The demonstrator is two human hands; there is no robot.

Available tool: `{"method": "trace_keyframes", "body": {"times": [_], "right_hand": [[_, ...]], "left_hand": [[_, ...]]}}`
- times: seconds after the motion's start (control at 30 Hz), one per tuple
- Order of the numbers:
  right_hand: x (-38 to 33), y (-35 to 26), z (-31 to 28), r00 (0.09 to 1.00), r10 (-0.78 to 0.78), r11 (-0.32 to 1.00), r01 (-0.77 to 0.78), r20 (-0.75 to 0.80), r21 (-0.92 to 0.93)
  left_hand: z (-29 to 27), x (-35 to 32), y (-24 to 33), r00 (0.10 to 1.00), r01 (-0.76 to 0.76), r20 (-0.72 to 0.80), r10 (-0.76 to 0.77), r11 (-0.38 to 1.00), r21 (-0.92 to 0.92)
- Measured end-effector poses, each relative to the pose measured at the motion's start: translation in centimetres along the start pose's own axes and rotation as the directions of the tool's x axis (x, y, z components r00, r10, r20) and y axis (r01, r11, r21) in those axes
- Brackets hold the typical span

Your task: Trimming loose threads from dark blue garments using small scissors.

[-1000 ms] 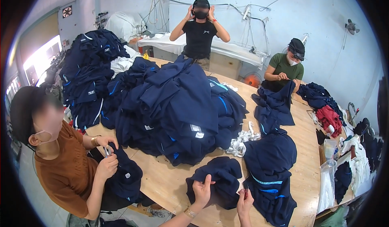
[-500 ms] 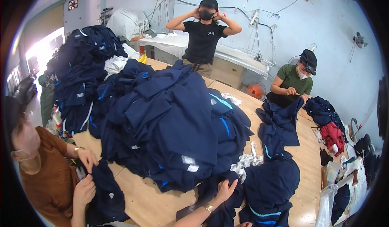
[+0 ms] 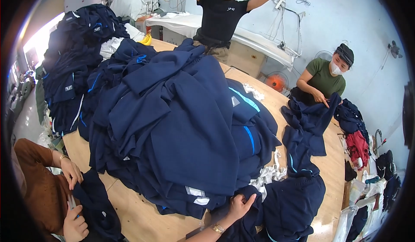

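My left hand [image 3: 238, 208], with a gold watch at its wrist, comes in from the lower edge. Its fingers are closed on a navy garment [image 3: 250, 219], the thumb lying along the cloth's upper edge. My right hand is out of view. Just right of the held garment lies a bunched navy garment [image 3: 294, 205] with light blue trim. Beyond my hand rises a large heap of navy garments [image 3: 173, 125] with white labels and blue stripes. White cloth strips [image 3: 270, 175] lie between the heap and the bunched garment.
Another person in a brown sleeve [image 3: 39, 179] works navy cloth at the left, a slim tool in one hand. Across the wooden table [image 3: 330, 177], a person in green [image 3: 324, 75] handles a navy garment. A person in black [image 3: 222, 17] stands behind the heap, arms raised.
The view has dipped, so the far people sit higher in the picture. A bit of my right hand at the lower edge has gone from view. My left hand keeps its hold.
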State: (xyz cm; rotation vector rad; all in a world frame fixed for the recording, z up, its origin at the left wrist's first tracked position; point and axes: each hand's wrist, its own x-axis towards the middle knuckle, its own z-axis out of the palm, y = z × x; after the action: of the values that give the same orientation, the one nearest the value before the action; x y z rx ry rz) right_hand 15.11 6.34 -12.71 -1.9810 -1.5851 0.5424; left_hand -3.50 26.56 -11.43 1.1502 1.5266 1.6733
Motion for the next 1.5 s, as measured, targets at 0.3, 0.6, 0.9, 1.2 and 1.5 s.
{"method": "trace_keyframes", "body": {"times": [0.3, 0.6, 0.9, 1.2, 1.5], "right_hand": [[-0.6, -3.2, -0.2, 0.999, 0.030, 0.996, -0.027, -0.035, 0.080], [1.6, -2.7, 0.3, 0.981, -0.085, 0.920, 0.146, -0.177, 0.364], [-1.7, -10.6, -6.5, 0.996, 0.013, 0.516, 0.065, -0.083, 0.854], [-5.3, -16.8, -12.1, 0.981, -0.193, 0.615, 0.123, -0.002, 0.779], [-6.6, -15.6, -11.8, 0.985, -0.171, 0.672, 0.118, -0.002, 0.731]], "left_hand": [[0.3, -0.3, 0.1, 0.995, -0.050, -0.085, 0.054, 0.998, 0.039], [-6.1, -6.5, 6.3, 0.857, 0.512, 0.337, -0.391, 0.724, -0.463], [-12.2, -14.9, 18.4, 0.823, 0.560, 0.496, -0.278, 0.248, -0.790], [-11.3, -19.0, 20.4, 0.807, 0.576, 0.488, -0.333, 0.254, -0.777], [-10.0, -22.4, 19.6, 0.959, 0.283, 0.218, -0.183, 0.693, -0.663]]}}
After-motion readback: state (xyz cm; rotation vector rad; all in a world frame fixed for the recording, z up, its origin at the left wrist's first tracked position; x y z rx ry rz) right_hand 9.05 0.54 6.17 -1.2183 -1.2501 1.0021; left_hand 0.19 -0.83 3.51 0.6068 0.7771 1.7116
